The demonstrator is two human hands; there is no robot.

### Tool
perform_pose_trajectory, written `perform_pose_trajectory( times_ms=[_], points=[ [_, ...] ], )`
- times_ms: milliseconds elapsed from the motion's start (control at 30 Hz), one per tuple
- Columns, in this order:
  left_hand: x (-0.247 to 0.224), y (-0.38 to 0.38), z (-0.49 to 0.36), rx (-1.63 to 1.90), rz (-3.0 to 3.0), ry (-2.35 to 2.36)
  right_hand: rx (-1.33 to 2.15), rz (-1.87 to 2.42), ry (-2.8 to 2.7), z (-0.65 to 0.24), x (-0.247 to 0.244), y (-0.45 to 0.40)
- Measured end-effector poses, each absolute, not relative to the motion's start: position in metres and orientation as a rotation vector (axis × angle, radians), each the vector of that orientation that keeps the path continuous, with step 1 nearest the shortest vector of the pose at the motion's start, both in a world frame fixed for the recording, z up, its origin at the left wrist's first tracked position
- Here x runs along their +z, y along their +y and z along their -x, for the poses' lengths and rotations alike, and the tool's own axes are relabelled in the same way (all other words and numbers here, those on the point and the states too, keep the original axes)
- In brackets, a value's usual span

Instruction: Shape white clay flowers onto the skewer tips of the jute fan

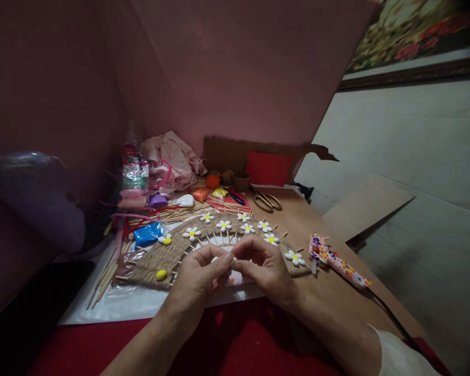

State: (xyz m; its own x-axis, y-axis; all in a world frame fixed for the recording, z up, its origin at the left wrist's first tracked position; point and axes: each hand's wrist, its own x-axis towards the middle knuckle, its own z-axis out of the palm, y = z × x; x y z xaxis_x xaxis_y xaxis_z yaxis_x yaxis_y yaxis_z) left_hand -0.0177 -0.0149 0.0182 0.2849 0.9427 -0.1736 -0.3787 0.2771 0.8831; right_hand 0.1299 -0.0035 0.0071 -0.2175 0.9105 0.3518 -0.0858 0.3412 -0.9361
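Note:
My left hand (198,277) and my right hand (268,271) meet at the fingertips, in front of a woven twine arch (151,263). Between the pinched fingers shows a small bit of white clay (219,258), mostly hidden; both hands appear to pinch it. White flowers with yellow centres, such as one at the right end (295,257), lie on the arch. A yellow oval (161,274) sits alone on its left part, below a partly petalled flower (165,239). Short sticks poke out along the arch's edges.
Gold-handled scissors (267,200) lie behind the arch. A flower-patterned glue gun (339,263) with a cord is at the right. Blue clay in a packet (148,234), loose sticks (105,274) and other clay packets are at the left and back. Red card (268,168) leans behind.

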Motion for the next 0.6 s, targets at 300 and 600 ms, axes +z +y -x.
perform_pose_trajectory(
  times_ms=[300,600],
  points=[
    [0.0152,-0.0098,0.0185,1.092,-0.783,0.808,0.716,0.794,-1.675,-0.1344,0.0098,-0.0025],
    [0.0173,-0.0124,0.0187,1.08,-0.67,0.787,0.636,0.843,-1.773,-0.1293,0.0076,-0.0089]
  ],
)
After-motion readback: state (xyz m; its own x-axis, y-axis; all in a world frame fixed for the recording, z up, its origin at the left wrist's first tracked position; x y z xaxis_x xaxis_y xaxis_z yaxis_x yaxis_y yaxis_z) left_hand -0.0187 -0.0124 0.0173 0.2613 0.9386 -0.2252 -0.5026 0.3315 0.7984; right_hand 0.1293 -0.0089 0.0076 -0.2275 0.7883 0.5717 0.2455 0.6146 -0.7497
